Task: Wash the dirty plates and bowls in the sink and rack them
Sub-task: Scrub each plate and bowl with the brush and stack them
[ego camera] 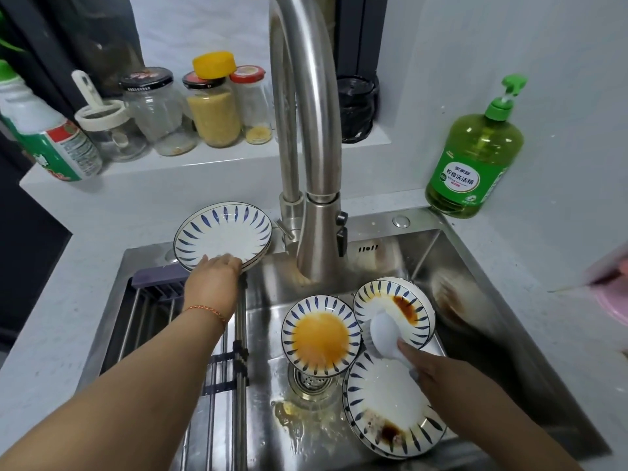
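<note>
**sinkwatcher:** So where's this at? Looks to me like a racking step. The left hand is out at the far left of the sink, fingers curled over the near rim of a clean plate that sits on top of another one, right at the far end of the roll-up rack.

**dishdude42:** Yeah, agreed, that one's washed and being set down or steadied there. Can't tell if it's fully resting yet. Meanwhile the right hand has its fingers wrapped round a white scrub brush, head hovering between the dirty stuff.

**sinkwatcher:** Plenty left too. Bowl with orange sauce sitting over the drain, a plate with dark sauce far right of it, and a big smeared plate nearest, right under the brush hand.

**dishdude42:** So I'd guess the next move is letting go of the clean plate, then bringing the left hand back to hold one dirty piece while the brush works. The tap doesn't look like it's running, so it probably needs water as well.
</note>
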